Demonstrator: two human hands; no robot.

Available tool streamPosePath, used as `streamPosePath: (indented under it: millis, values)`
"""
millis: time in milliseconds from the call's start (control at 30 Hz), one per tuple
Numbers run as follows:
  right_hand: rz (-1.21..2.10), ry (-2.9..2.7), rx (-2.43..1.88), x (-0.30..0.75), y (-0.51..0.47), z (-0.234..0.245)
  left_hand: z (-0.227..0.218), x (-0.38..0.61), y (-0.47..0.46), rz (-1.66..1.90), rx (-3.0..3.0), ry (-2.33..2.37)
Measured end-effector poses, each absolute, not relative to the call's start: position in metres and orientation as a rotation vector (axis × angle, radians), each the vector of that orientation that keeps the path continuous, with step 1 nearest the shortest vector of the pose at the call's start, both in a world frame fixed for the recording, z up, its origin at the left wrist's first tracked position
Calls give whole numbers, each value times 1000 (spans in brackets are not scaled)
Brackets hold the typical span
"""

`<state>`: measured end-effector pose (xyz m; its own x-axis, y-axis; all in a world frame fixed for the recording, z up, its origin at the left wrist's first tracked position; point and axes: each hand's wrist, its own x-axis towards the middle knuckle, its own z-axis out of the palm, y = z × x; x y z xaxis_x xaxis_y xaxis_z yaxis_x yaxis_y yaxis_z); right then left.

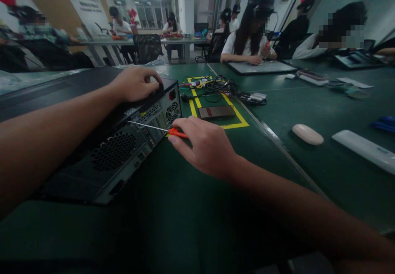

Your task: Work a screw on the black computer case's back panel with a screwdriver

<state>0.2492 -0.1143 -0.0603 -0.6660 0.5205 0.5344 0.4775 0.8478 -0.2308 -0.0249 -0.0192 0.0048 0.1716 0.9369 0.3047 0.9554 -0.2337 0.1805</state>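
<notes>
Left hand (pixel 135 84) curled over computer case (pixel 117 154) top edge; right hand (pixel 206 146) pinches screwdriver (pixel 175 133) at case rear; phone (pixel 217 112), cables (pixel 216 85) beyond case; poster (pixel 83 2) unreadable.

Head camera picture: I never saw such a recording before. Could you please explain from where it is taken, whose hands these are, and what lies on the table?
The camera sits on a person's head and looks down, so both arms are that person's own. The left hand rests on top of a black computer case on the green table. The right hand holds a screwdriver with an orange handle; its shaft points at the case's back panel. Behind lie a dark flat device inside a yellow taped frame, tangled cables, and a white mouse. Other people sit beyond.
</notes>
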Motion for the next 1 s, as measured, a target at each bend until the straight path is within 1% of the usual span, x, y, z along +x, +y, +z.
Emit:
streamPosePath:
  millis: [267, 1000]
  values:
    - [-2, -2455, -724, 250, -112, -58, 7, -23, -21, -521, -2364, -1951]
    - [48, -2466, -773, 250, -115, -52, 8, -22, -16, -443, -2349, -1935]
